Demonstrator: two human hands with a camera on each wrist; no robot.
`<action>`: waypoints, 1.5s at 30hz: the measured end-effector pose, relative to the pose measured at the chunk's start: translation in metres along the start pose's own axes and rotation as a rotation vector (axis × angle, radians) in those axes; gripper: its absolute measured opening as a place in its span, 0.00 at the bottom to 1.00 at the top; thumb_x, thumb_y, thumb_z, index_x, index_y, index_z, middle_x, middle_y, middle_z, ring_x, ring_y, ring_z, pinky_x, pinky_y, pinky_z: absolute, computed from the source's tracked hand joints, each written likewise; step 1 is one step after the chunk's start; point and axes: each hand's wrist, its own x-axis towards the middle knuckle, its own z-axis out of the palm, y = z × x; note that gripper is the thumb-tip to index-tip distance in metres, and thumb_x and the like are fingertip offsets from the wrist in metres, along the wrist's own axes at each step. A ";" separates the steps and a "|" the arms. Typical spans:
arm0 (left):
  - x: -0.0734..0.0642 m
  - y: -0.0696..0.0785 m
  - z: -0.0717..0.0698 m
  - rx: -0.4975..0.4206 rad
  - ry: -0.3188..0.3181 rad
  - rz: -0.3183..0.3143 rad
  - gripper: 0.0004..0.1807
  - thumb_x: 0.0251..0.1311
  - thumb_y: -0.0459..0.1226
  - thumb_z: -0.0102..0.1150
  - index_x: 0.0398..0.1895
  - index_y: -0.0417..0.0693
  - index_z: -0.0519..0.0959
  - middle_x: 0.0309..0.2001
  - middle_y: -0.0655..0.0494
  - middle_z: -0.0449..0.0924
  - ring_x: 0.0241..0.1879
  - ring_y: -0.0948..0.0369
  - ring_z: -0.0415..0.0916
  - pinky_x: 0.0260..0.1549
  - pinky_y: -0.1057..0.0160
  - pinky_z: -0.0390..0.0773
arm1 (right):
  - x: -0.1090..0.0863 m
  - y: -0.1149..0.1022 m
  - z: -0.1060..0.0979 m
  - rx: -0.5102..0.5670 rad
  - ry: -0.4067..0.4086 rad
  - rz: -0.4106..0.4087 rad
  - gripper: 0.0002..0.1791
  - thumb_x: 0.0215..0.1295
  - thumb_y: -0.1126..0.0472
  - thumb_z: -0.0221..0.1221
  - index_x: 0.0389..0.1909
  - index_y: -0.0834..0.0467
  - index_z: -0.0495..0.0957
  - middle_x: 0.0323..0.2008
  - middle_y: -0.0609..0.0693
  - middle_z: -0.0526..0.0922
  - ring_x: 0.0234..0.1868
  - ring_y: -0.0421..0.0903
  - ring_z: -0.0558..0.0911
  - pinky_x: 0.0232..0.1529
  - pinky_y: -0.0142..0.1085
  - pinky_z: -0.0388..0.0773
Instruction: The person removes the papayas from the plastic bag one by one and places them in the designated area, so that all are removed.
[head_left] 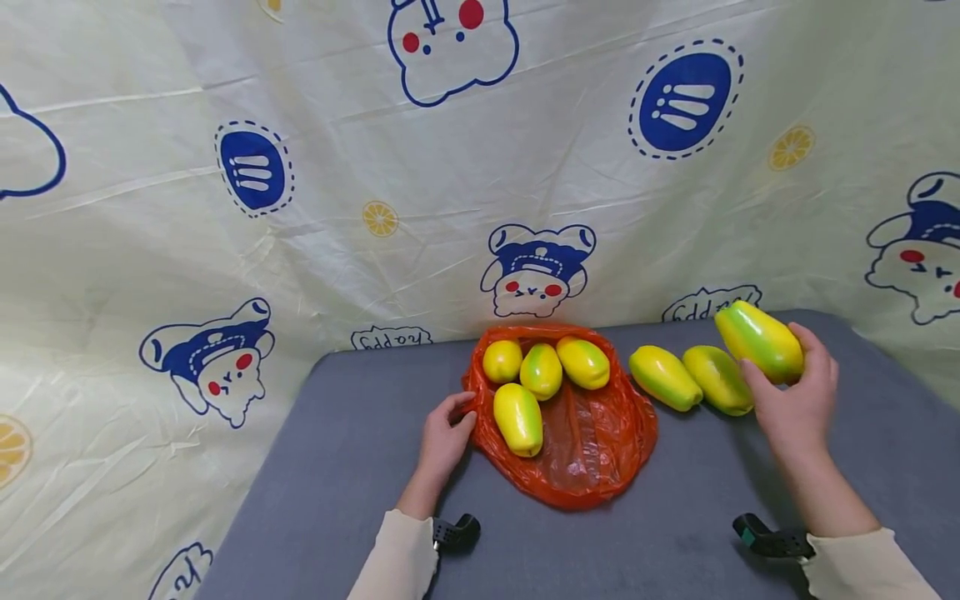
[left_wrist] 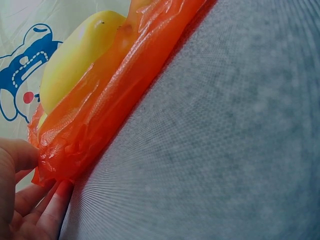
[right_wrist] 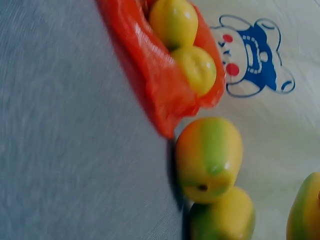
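A red plastic bag (head_left: pixel 585 467) lies spread on the table with its mouth wide, and several yellow-green papayas (head_left: pixel 517 419) rest inside it, toward its back and left. My left hand (head_left: pixel 444 437) pinches the bag's left rim between thumb and fingers; the left wrist view shows the crumpled red film (left_wrist: pixel 60 155) in that grip. My right hand (head_left: pixel 798 400) holds another papaya (head_left: pixel 761 342) up above the table, right of the bag. Only part of this held papaya (right_wrist: pixel 306 210) enters the right wrist view, where the hand is out of sight.
Two more papayas, a nearer-to-bag one (head_left: pixel 665 378) and its neighbour (head_left: pixel 717 380), lie side by side just right of the bag. The grey table (head_left: pixel 360 467) runs back to a pale printed cloth (head_left: pixel 322 275) hanging behind it.
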 end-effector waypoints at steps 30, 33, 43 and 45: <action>-0.004 0.002 -0.001 -0.003 0.004 -0.008 0.16 0.68 0.37 0.58 0.57 0.50 0.81 0.53 0.47 0.84 0.54 0.53 0.79 0.57 0.52 0.80 | 0.024 0.059 -0.012 -0.180 -0.096 0.161 0.44 0.67 0.54 0.57 0.79 0.55 0.47 0.75 0.65 0.53 0.70 0.65 0.58 0.70 0.61 0.57; -0.004 0.003 -0.001 -0.003 0.003 -0.010 0.16 0.68 0.37 0.58 0.58 0.50 0.81 0.53 0.47 0.84 0.54 0.52 0.79 0.57 0.51 0.80 | 0.024 0.061 -0.012 -0.200 -0.110 0.147 0.43 0.68 0.54 0.56 0.79 0.56 0.47 0.75 0.66 0.53 0.70 0.66 0.57 0.70 0.61 0.56; -0.001 0.003 -0.001 -0.005 -0.004 -0.018 0.16 0.68 0.37 0.57 0.58 0.51 0.81 0.55 0.49 0.83 0.55 0.53 0.79 0.58 0.52 0.80 | 0.024 0.063 -0.011 -0.229 -0.130 0.129 0.43 0.69 0.54 0.55 0.80 0.56 0.46 0.75 0.68 0.53 0.70 0.67 0.55 0.67 0.63 0.56; -0.001 0.003 -0.001 -0.006 -0.005 -0.014 0.16 0.68 0.37 0.57 0.58 0.51 0.81 0.55 0.49 0.83 0.55 0.52 0.79 0.58 0.51 0.79 | 0.024 0.063 -0.011 -0.228 -0.133 0.127 0.43 0.69 0.54 0.55 0.80 0.56 0.46 0.75 0.68 0.52 0.71 0.68 0.54 0.67 0.64 0.55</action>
